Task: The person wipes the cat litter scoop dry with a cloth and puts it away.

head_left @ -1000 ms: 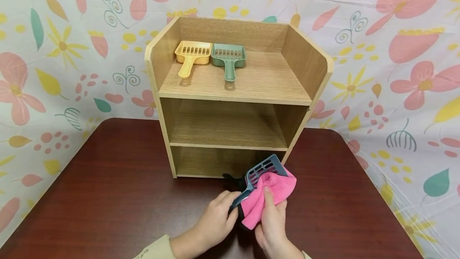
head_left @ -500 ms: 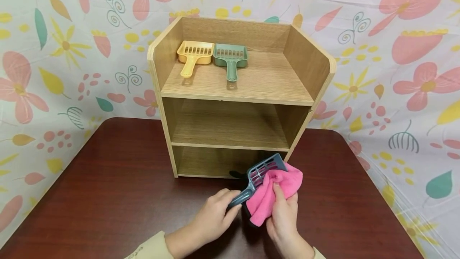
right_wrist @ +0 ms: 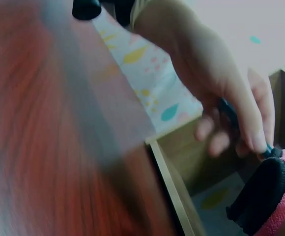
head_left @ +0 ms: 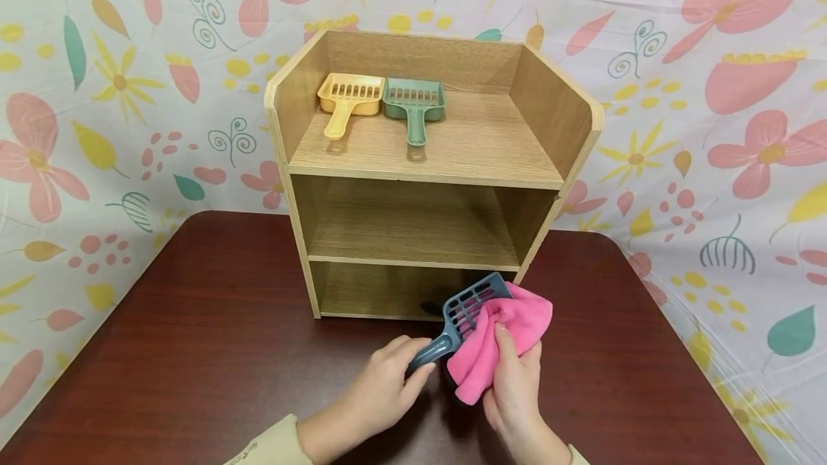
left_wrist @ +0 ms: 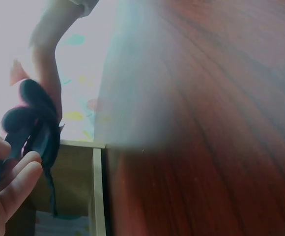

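My left hand [head_left: 388, 382] grips the handle of a dark blue litter scoop [head_left: 461, 314], its slotted head pointing up and right in the head view. Against that head my right hand [head_left: 517, 386] holds a bunched pink cloth [head_left: 481, 361], thumb on top and the other fingers mostly hidden behind it. The cloth covers part of the scoop's slots. A black part of the cloth [right_wrist: 263, 196] shows in the right wrist view, where the left hand [right_wrist: 226, 93] also appears. In the left wrist view, dark folded shapes [left_wrist: 39, 123] lie beyond the left hand's fingers.
A wooden shelf unit [head_left: 413, 264] stands just behind the hands on the dark red table [head_left: 194, 350]. On its top level, a yellow scoop [head_left: 349, 95] and a green scoop [head_left: 415, 99] lie side by side at the left. Patterned fabric [head_left: 723, 163] hangs behind.
The right hand and the pink cloth have shifted right along the scoop's head, baring more of the slots. The left hand keeps its hold on the handle.
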Tool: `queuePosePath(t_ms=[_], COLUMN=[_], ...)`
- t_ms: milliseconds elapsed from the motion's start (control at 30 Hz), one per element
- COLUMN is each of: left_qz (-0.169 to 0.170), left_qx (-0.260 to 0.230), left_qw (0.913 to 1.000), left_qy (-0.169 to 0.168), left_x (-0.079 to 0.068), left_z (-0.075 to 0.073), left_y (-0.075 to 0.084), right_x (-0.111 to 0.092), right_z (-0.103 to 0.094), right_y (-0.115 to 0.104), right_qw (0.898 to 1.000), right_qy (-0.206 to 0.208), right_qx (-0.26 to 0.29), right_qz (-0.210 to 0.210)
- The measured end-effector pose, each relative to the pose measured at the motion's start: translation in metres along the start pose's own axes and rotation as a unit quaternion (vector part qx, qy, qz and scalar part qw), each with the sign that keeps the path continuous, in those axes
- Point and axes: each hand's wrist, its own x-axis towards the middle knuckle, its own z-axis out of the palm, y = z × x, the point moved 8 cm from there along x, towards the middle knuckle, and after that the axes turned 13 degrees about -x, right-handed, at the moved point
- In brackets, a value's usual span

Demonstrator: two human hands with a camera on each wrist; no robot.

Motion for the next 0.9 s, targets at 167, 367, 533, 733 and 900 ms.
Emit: queuePosePath(t_ms=[167, 367, 533, 733, 900], left_qz=[0.012, 0.002, -0.019, -0.029, -0.024], left_qx=[0.005, -0.001, -0.019, -0.041, -0.053], left_qw=[0.9999, 0.9999, 0.9985, 0.9956, 0.9934], left_qy=[0.007, -0.017, -0.048, -0.079, -0.099], left_x=[-0.001, -0.002, -0.001, 0.000, 0.002], left_z=[0.005, 0.005, -0.001, -0.012, -0.022], left_y=[0.002, -0.001, -0.004, -0.008, -0.010], right_x=[-0.016, -0.017, -0.009, 0.000, 0.005], right_z=[0.003, -0.002, -0.014, -0.014, -0.007], right_y=[0.019, 0.026, 0.019, 0.004, -0.006], right_qw=[0.995, 0.990, 0.990, 0.986, 0.960], right_qy=[0.013, 0.004, 0.000, -0.115, -0.264], right_qx=[-0.009, 0.002, 0.001, 0.003, 0.039], right_qz=[0.101, 0.144, 0.143, 0.124, 0.082])
